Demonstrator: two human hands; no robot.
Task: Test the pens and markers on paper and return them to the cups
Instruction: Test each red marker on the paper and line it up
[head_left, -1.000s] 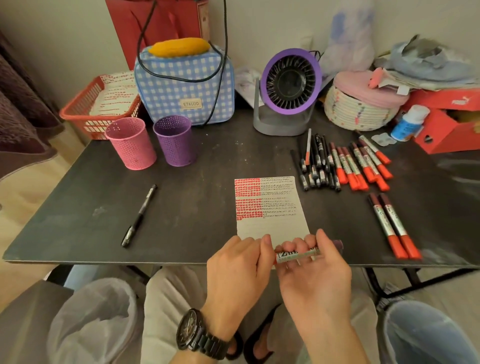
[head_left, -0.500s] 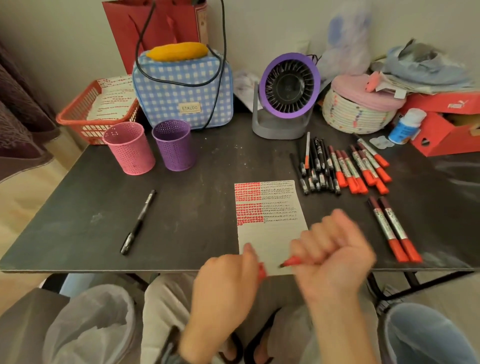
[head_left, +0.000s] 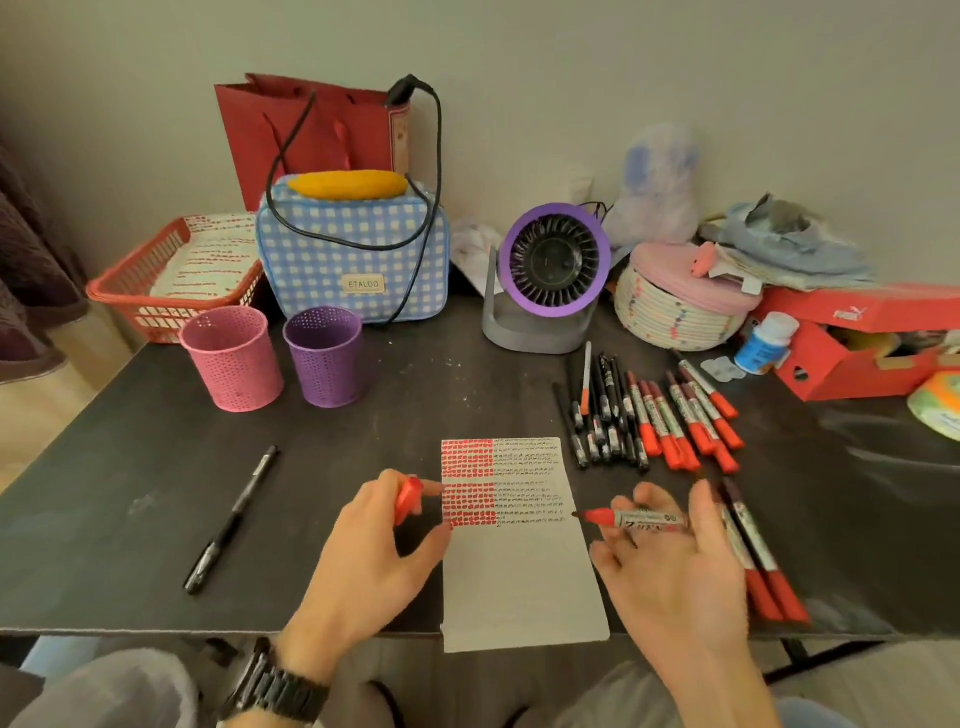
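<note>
Lying crosswise in the right hand (head_left: 670, 571), whose grip is curled round its barrel, the uncapped red marker (head_left: 641, 519) points its tip leftward at the paper (head_left: 519, 582) on the tabletop (head_left: 130, 519), while the left hand (head_left: 363, 561) pinches the cap (head_left: 408, 500) at the opposite edge.

The small cream label (head_left: 363, 284) on the front of the blue checked bag (head_left: 332, 249) reads "ETALOO". The red shoebox (head_left: 883, 310) carries a white brand mark on its lid, too blurred to read. The marker (head_left: 641, 519) has dark print along its white barrel, not legible. The paper (head_left: 519, 582) bears only red and black strokes.
</note>
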